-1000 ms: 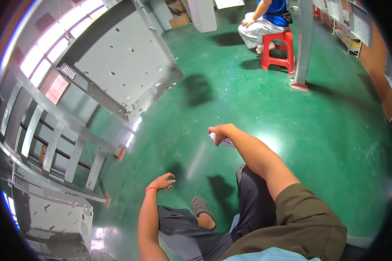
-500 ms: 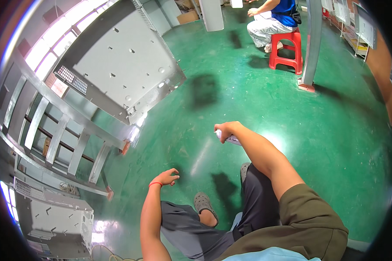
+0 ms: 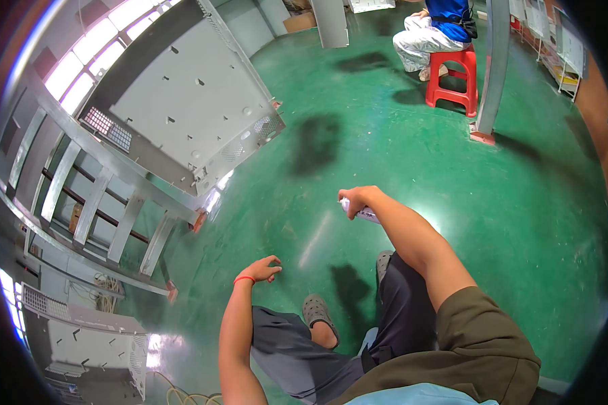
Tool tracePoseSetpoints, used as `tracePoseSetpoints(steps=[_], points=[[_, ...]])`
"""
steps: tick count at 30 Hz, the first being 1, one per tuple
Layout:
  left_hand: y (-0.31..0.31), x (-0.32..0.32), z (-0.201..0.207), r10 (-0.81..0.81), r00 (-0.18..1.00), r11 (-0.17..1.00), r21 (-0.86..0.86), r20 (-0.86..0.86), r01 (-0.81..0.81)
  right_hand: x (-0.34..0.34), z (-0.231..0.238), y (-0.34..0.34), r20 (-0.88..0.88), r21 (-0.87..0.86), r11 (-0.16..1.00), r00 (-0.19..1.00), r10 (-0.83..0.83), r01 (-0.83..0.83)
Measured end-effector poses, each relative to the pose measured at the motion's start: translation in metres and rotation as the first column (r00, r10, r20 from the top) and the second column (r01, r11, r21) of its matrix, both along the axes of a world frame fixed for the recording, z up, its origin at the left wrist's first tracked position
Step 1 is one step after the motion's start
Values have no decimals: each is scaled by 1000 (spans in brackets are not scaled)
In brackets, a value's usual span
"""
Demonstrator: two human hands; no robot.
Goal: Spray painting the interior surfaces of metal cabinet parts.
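Floor (image 3: 412,155), glossy green, runs beneath it all. Up on the left looms the grey panel (image 3: 175,101), well apart from both hands, and below it on the left side stands the slatted frame (image 3: 105,196), nearer the left hand than the right. Off to the upper right: post (image 3: 494,67), then a seated person (image 3: 447,27) on a red stool (image 3: 454,62). Now the hands! Left hand (image 3: 263,268) hangs loose, fingers lightly curled, nothing seen in them. Right hand (image 3: 358,200) stretches ahead, clasped around a pale can (image 3: 367,214). That's the key: the can sits inside the right grip, long axis slanting, one end peeking out leftward, panel side, the other running back beneath the forearm.
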State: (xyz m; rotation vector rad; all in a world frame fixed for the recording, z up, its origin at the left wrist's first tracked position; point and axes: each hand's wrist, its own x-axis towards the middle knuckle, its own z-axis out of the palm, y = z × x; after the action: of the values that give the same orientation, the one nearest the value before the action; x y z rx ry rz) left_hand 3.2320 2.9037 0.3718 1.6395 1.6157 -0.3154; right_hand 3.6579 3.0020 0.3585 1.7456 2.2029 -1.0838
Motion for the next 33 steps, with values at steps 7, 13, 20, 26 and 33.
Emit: tracePoseSetpoints(steps=[7,13,20,26,33], points=[[9,14,-1,-18,1000,1000,11,-5,18,15,-9,15,-10,1,1000,1000,30,-30],[19,31,17,-64,994,832,545,-90,103,29,-16,29,-29,32,999,999,34,-33],[36,100,111,136,989,74,996,-56,46,40,-7,37,0,-35,999,1000,24,-24],[59,155,133,222,974,219,972,31,-81,60,-5,46,-37,44,997,997,69,-68],[65,184,127,343,939,210,975,-1,-76,12,113,16,-437,329,932,851,292,-150]])
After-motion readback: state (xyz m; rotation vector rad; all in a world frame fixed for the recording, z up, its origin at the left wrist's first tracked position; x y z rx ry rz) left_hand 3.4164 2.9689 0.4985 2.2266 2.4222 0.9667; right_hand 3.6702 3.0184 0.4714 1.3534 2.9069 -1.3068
